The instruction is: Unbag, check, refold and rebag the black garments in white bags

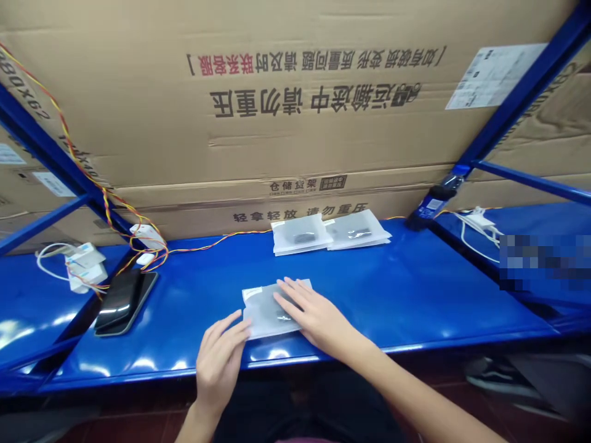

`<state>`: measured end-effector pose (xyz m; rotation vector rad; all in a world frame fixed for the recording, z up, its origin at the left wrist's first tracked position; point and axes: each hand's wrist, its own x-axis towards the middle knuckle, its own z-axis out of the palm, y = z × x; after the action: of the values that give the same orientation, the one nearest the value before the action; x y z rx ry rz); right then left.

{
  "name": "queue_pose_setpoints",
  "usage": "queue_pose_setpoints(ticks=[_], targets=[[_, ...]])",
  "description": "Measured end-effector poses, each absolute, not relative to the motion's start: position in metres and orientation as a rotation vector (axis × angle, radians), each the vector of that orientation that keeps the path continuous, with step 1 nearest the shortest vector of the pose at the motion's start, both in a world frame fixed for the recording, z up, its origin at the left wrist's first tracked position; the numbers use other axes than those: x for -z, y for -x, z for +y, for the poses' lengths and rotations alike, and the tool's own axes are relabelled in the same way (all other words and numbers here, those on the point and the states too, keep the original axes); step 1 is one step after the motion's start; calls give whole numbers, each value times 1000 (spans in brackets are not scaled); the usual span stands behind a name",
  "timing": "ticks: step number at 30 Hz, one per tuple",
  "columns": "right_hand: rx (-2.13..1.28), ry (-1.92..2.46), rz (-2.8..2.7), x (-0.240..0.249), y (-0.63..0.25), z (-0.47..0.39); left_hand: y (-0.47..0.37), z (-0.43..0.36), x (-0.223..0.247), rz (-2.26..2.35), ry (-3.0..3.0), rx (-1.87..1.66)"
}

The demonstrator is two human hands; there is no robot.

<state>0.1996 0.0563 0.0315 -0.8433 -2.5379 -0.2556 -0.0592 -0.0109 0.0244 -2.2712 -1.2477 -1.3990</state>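
Observation:
A frosted plastic bag (264,307) with a white label at its upper left corner lies flat near the front edge of the blue shelf. A dark item inside shows only faintly, partly covered by my fingers. My right hand (318,317) rests on the bag's right part with fingers stretched out. At the bag's left edge is my left hand (221,347), fingers extended and their tips at the plastic. Farther back, two similar bag stacks, a left one (300,235) and a right one (357,231), lie side by side with dark items inside.
Two dark flat devices (124,298) lie stacked at the left, beside white adapters (146,235) and tangled red-yellow wires (104,194). A black wrapped roll (429,206) leans near the right post. A large cardboard box (277,147) closes off the back.

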Motion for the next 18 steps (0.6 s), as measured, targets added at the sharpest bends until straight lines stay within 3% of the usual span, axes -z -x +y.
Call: queue_pose_setpoints(ticks=[7,13,18], targets=[[355,829,-2565,-64,-109,130,72,-16,0,-1765,1831,1296],[155,1021,-2649,-67,-77,201,79,-14,7,-1713,1949,1123],[72,1029,-2688,-45,-91,190,79,-12,4,-1692,1935,1118]])
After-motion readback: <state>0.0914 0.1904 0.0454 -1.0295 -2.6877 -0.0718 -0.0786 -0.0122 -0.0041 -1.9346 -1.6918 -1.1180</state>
